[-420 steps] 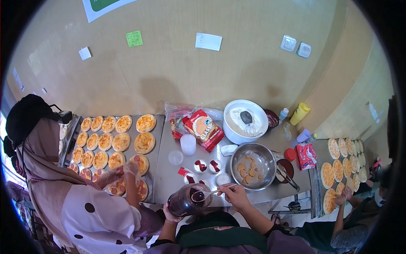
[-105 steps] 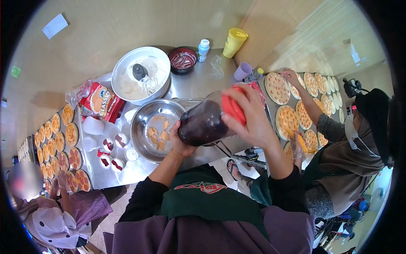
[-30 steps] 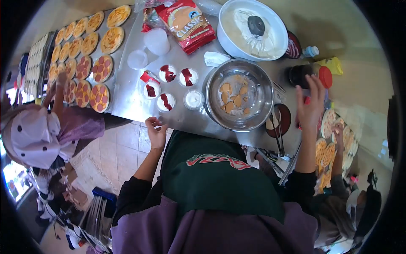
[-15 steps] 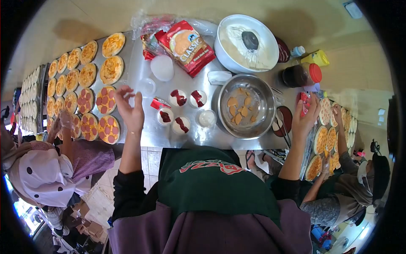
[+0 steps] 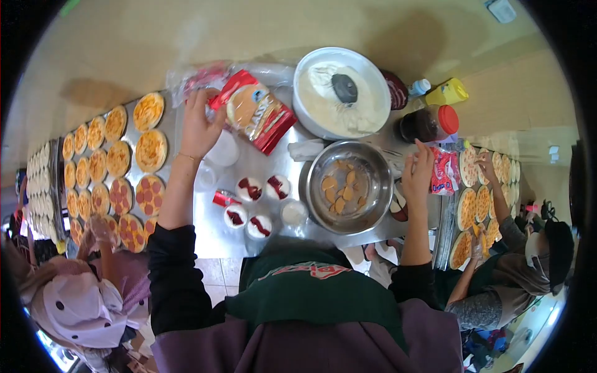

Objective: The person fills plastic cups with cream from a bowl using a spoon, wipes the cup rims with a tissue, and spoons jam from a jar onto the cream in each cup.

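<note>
My left hand [image 5: 201, 127] reaches to the upper left corner of a red packet [image 5: 258, 113] labelled "CLASSIC", its thumb and fingers on either side of that corner. Part of the grip is hidden. My right hand [image 5: 418, 169] hovers with loosely bent, parted fingers, holding nothing visible, just left of a red and pink packet [image 5: 443, 171]. Between my hands stands a steel bowl [image 5: 319, 217] with tan, flat broken pieces [image 5: 341, 189] inside. Several small white cups, such as this cup [image 5: 278, 186], carry dark red strips across their tops.
Behind the steel bowl sits a large white tub [image 5: 300, 93] of white powder with a dark scoop [image 5: 344, 88]. A red-lidded jar [image 5: 429, 123] stands at right. Trays of round pizzas [image 5: 151, 151] flank the table, with a co-worker's hands [image 5: 99, 233] at left and another co-worker [image 5: 497, 273] at right.
My left hand has moved forward from the table's middle to the "CLASSIC" packet. My right hand has shifted left, away from the red and pink packet. The view has tilted up slightly.
</note>
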`<state>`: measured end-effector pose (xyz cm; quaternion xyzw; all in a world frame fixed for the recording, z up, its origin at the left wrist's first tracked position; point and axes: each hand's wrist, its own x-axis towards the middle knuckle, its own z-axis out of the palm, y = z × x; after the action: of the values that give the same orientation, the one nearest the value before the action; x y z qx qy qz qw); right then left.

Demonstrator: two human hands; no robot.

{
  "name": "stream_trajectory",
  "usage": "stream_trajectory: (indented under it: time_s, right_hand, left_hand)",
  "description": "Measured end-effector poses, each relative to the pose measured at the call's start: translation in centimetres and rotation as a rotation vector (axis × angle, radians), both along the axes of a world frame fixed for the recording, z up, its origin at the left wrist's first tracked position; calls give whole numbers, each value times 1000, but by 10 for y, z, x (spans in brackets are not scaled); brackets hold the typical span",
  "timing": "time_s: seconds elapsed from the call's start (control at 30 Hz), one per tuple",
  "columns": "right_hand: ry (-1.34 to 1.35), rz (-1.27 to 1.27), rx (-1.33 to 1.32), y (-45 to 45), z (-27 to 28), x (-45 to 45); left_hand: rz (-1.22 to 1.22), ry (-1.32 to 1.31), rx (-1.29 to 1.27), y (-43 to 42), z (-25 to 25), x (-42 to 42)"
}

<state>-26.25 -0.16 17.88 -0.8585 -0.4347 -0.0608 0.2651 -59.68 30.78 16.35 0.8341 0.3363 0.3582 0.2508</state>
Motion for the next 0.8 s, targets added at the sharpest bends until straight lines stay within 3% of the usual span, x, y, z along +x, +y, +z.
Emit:
stream_trajectory:
  time_s: [0.07, 0.13, 0.33, 0.43, 0.8]
  right_hand:
    - [163, 2, 0, 13, -6, 12]
    - [171, -13, 0, 24, -25, 30]
    - [288, -8, -71, 40, -51, 53]
    - [366, 5, -51, 46, -62, 60]
    - [446, 48, -125, 68, -63, 73]
  left_hand:
    - [-69, 48, 34, 13, -14, 20]
    - [-133, 286, 139, 20, -21, 41]
    - [-234, 785, 128, 38, -43, 87]
    - [-300, 1161, 122, 35, -42, 102]
    - [-257, 1292, 127, 50, -53, 101]
